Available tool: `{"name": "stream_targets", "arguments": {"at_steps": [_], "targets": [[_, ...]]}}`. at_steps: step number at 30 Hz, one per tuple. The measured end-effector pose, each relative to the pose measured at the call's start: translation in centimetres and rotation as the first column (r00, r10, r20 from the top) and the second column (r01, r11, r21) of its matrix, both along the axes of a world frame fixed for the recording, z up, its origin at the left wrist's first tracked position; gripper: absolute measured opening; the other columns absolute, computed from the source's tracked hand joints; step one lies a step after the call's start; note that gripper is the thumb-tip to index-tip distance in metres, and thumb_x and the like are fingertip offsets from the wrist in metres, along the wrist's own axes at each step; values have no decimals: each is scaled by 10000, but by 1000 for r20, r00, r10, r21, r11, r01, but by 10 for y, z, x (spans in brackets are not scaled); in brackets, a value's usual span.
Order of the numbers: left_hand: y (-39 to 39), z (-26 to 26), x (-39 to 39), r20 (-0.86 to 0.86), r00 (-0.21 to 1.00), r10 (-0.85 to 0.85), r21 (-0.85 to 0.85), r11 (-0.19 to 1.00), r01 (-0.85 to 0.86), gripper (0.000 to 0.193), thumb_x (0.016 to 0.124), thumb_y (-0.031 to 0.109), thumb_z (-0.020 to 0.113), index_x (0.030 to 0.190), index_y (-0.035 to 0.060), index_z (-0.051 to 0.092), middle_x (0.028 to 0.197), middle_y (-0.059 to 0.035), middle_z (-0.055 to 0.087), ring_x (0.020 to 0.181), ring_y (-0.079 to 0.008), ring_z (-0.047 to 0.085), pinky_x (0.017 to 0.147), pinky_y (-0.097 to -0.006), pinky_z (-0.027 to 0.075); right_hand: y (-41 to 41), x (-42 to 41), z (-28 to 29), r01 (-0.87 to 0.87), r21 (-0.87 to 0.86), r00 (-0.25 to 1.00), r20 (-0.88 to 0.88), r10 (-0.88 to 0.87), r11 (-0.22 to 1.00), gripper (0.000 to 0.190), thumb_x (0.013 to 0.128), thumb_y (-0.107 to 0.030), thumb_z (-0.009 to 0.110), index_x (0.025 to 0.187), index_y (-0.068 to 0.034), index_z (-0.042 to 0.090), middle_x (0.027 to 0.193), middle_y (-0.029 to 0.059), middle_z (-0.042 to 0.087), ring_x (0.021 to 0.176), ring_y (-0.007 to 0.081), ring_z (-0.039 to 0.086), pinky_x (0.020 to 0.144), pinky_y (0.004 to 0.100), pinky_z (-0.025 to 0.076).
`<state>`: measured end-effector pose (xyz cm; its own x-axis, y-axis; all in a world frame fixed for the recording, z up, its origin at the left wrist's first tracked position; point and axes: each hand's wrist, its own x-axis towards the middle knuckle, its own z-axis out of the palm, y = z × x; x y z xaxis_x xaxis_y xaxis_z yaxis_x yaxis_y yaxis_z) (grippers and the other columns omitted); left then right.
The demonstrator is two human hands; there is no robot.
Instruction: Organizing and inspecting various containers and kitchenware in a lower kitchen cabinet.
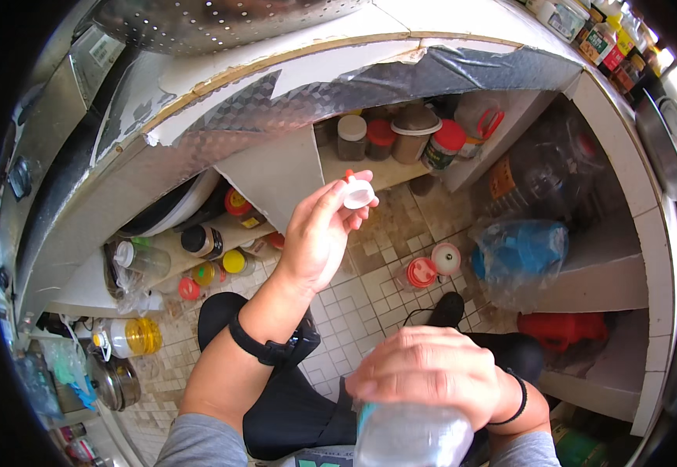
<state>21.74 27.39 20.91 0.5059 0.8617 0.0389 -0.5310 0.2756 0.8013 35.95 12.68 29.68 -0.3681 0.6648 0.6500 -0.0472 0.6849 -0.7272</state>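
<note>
A small white cap with a red tip [358, 194] is pinched between the thumb and fingers of my left hand [322, 230], which reaches out towards the shelves. Close to my body, my right hand [432, 370] grips a clear bottle [411, 435] around its upper part; the bottle's top is hidden under the fingers. Below and between the hands on the tiled floor stands a jar with a red lid [421, 272]. A round white-and-red lid [446, 258] lies beside that jar.
Jars line the under-counter shelf, among them a red-lidded jar [447, 138]. A bottle of yellow oil [134, 337] stands at the left. At the right are a bagged blue object [519, 248] and a large clear bottle [534, 175]. A perforated metal colander [222, 23] sits on the counter.
</note>
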Motion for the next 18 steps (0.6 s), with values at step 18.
{"name": "stream_targets", "arguments": {"at_steps": [18], "targets": [[-3, 3, 3, -47, 999, 6, 30, 1000, -5, 464, 1032, 282, 497, 1320, -79, 542, 1035, -116, 655, 877, -120, 542, 783, -246, 439, 8, 11, -9, 51, -120, 998, 51, -45, 991, 688, 702, -414, 872, 1118, 68, 612, 1052, 193, 677, 920, 338, 697, 792, 395, 564]]}}
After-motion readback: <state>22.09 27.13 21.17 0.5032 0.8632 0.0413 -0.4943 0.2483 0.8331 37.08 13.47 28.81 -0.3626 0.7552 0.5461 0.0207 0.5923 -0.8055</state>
